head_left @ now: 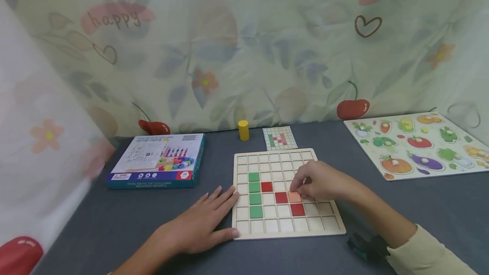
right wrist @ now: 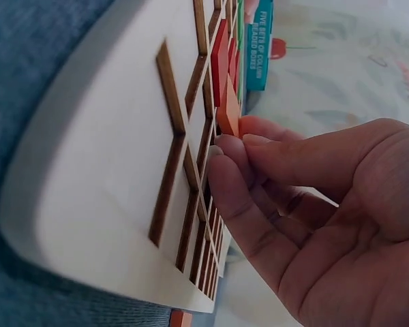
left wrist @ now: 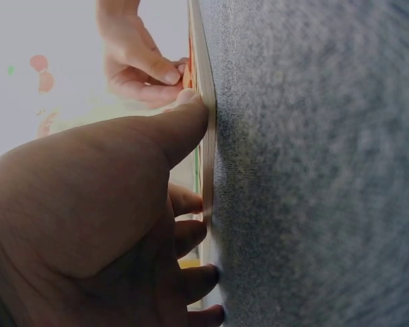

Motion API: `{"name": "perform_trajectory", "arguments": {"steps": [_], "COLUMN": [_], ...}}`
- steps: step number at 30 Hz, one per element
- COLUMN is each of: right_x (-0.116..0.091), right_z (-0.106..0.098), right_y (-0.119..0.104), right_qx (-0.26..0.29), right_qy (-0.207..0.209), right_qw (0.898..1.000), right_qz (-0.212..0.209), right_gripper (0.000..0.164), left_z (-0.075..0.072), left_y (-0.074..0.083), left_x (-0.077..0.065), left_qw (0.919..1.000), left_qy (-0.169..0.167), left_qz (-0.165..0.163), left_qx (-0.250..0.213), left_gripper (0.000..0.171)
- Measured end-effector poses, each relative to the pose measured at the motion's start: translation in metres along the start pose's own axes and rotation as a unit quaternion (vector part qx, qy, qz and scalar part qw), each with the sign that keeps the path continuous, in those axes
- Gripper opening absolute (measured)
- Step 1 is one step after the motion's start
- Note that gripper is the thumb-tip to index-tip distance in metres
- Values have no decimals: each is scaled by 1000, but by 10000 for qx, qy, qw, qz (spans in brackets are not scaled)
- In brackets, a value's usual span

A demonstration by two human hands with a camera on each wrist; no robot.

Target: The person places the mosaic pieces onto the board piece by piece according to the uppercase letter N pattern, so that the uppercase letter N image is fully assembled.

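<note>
A wooden grid board (head_left: 290,236) lies on the table in the head view, with a column of several green square tiles (head_left: 256,211) and 3 red tiles (head_left: 297,209) in its cells. My right hand (head_left: 318,180) pinches a light orange tile (head_left: 294,197) at its edge, beside a red one. The right wrist view shows the orange tile (right wrist: 228,112) tilted against the grid at the fingertips. My left hand (head_left: 200,224) rests at the board's left edge, fingers spread and fairly straight. In the left wrist view its thumb (left wrist: 184,126) touches the board's side.
Behind the board lies a small pattern card (head_left: 279,138), with a yellow cylinder (head_left: 243,130) left of it. A boxed bead set (head_left: 156,160) is at the left, a vegetable puzzle board (head_left: 418,145) at the right. A dark object (head_left: 366,245) sits by the right forearm.
</note>
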State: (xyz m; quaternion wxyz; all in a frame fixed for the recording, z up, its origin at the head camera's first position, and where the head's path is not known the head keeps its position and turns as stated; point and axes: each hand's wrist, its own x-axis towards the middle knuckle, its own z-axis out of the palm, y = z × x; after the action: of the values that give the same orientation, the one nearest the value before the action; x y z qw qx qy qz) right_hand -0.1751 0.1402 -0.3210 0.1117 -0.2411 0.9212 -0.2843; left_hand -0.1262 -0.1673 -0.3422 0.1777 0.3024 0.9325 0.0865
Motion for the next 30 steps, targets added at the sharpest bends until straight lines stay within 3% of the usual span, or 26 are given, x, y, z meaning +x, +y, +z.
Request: {"name": "perform_trajectory", "arguments": {"steps": [17,23,30], "right_x": [-9,-16,-27], "right_z": [1,-11,-38], "right_y": [3,9,37], "right_qx": [-106,-479,-900], "right_qy": [70,293,400], "right_qw": [9993,9982,9944], "right_qz": [-364,-218,388], "right_gripper": [18,17,11], "left_z": [2,2,1], "left_y": [0,0,1], "left_x": [0,1,1], "left_qw": [10000,10000,10000], "left_qy": [11,0,-9], "left_qz": [-62,-23,-34], "left_qx": [66,55,41], "left_gripper": [83,83,83]}}
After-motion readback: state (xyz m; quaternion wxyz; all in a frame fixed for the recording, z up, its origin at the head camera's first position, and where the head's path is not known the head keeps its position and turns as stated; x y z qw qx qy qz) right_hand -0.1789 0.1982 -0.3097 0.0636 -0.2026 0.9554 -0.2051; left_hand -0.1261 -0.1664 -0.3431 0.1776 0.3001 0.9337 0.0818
